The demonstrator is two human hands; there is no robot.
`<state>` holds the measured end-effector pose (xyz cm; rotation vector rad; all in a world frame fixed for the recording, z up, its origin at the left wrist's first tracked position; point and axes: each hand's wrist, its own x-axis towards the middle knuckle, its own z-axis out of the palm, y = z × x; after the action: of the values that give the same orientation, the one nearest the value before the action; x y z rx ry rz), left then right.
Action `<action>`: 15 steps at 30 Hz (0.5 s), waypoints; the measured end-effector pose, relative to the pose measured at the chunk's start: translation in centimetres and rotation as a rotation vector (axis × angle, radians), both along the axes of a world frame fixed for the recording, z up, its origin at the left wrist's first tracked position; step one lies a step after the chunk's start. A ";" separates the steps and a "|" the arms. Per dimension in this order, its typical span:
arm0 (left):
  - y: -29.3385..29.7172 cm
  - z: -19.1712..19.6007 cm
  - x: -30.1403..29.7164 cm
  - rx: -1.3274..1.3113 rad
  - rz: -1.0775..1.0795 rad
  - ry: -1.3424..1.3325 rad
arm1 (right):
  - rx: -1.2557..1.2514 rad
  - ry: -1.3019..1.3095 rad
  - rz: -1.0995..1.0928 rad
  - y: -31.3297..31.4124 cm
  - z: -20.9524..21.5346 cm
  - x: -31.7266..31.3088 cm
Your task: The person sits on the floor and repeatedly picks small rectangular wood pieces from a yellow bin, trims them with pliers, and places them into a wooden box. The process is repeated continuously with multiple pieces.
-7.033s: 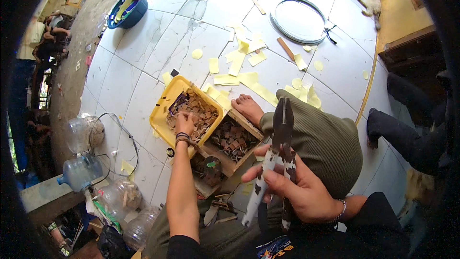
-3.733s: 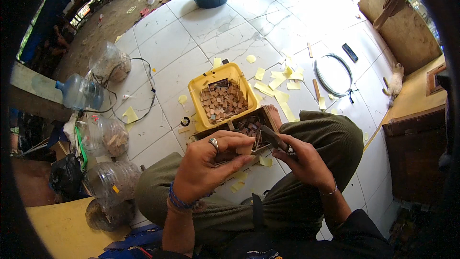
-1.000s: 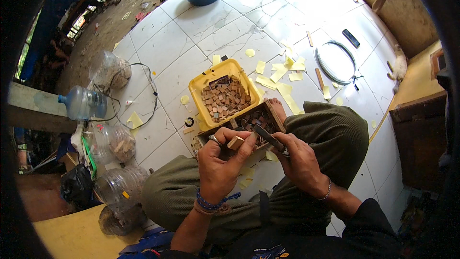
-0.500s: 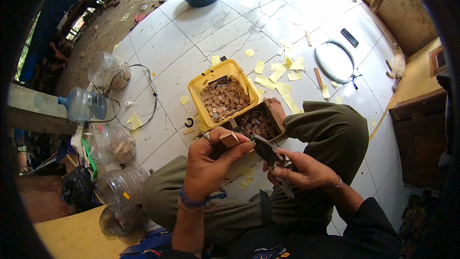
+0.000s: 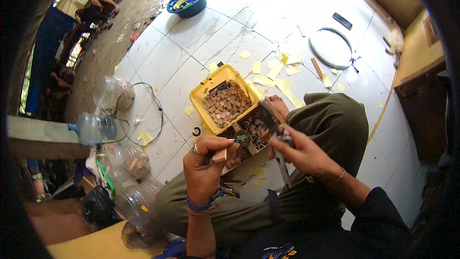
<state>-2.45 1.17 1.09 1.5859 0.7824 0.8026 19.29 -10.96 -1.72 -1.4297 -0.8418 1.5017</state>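
Wooden block (image 5: 220, 155), small and tan, is sitting pinched in the left hand (image 5: 205, 168), grip clenched around it with a ring showing on one finger and a beaded bracelet (image 5: 203, 205) at the wrist. Right hand (image 5: 301, 151) is grasping pliers (image 5: 282, 156), grip closed on the handles, tool nose pointing toward the left hand; whether the nose is touching the block, cannot tell. Both hands are working above the person's lap, just over a wooden box (image 5: 249, 136) filled with small brown pieces. Yellow plastic tray (image 5: 223, 100) is lying on the white tiled floor (image 5: 191, 52) just beyond that box, touching it, and holding more square brown chips. Person is sitting cross-legged in olive trousers, one bare foot (image 5: 278, 104) resting beside the tray. Yellow paper scraps (image 5: 278, 74) are lying scattered on the tiles past the tray, with a coiled hoop (image 5: 330, 48) further out. Clear plastic jugs (image 5: 115, 93) and a blue-capped water bottle (image 5: 93, 128) are standing off to the person's left, well apart from the hands. Blue bowl (image 5: 189, 2) is sitting far across the floor.
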 end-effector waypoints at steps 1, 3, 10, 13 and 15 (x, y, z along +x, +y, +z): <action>-0.1 -0.2 0.1 0.022 0.018 0.010 | 0.025 0.069 -0.127 0.0 0.0 0.0; -0.2 -0.6 0.3 0.042 0.056 0.022 | 0.000 0.144 -0.295 0.0 0.0 0.4; 0.2 -5.8 1.4 0.109 -0.045 0.409 | -0.180 0.486 -0.645 -0.2 0.6 1.9; 0.4 -10.9 3.5 0.189 -0.161 0.629 | -0.211 0.545 -0.643 -0.4 1.1 2.2; 0.5 -14.0 5.2 0.247 -0.165 0.761 | -0.216 0.565 -0.614 -0.4 1.3 2.4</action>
<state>2.74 1.62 -12.93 2.1830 1.0901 0.1522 21.68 -11.35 -0.37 -1.1628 0.1065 1.4117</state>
